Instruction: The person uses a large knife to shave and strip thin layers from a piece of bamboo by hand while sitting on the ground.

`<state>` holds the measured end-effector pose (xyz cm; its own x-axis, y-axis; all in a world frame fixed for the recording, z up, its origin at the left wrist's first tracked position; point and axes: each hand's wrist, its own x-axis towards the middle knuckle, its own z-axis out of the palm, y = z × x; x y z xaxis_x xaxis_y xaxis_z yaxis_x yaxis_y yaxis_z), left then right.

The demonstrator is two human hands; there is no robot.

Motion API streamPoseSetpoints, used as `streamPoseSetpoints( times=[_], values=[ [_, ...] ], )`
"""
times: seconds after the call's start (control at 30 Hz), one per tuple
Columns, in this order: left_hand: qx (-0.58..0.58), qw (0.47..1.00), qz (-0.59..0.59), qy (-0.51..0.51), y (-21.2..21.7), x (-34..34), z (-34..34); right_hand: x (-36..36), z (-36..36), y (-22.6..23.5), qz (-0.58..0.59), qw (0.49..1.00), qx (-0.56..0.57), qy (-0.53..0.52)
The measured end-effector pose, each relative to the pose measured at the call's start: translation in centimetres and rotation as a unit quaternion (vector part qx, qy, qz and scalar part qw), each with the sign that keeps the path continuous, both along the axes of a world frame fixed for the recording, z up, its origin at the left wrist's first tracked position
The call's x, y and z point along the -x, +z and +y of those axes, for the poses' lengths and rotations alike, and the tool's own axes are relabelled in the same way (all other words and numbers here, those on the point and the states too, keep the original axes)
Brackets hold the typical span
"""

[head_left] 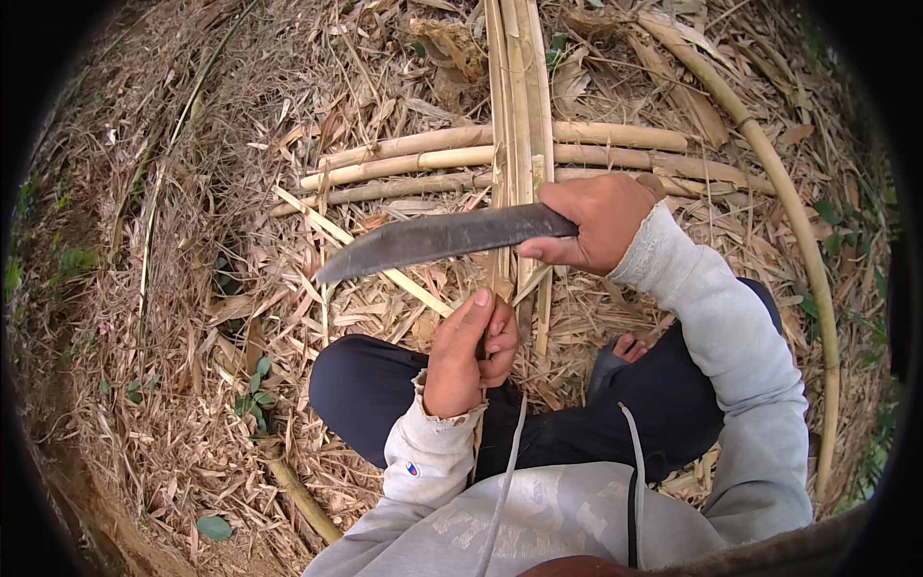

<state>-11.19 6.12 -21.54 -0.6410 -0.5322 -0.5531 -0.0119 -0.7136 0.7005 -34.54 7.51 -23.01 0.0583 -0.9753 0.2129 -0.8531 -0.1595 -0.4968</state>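
Note:
My right hand (pixel 601 221) grips a machete by its handle, most of which the fist hides. The dark, slightly curved blade (pixel 442 238) points left, with its tip lowest, above the litter and in front of the split bamboo lengths (pixel 520 106). Just below the blade, my left hand (pixel 473 351) is closed, thumb up, around what looks like a narrow bamboo strip; a thin length of it shows beneath the wrist. A pale bamboo strip (pixel 370 253) slants from the upper left to the left hand's knuckles; whether the hand holds it I cannot tell.
Several round bamboo poles (pixel 413 163) lie crosswise under the split lengths. One long curved pole (pixel 803 226) runs down the right side. Dry leaves and shavings (pixel 240 317) cover the ground. My bent legs (pixel 365 389) and toes (pixel 630 347) are close below the hands.

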Motion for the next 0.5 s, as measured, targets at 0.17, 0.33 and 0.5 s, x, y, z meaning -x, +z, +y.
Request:
streamPoseSetpoints(
  times=[0.17,0.33,0.5],
  values=[
    [0.094,0.994,-0.049,-0.033,-0.3,0.2,0.7,1.3,-0.8,0.1,0.005,0.998,-0.026,-0.051],
    [0.067,0.997,-0.034,-0.026,0.1,0.4,1.2,-0.3,0.0,-0.3,0.018,0.999,0.030,-0.004],
    [0.041,0.999,-0.007,-0.006,-0.7,0.8,0.6,2.2,-1.5,-0.1,0.024,0.996,-0.057,-0.068]
  ],
)
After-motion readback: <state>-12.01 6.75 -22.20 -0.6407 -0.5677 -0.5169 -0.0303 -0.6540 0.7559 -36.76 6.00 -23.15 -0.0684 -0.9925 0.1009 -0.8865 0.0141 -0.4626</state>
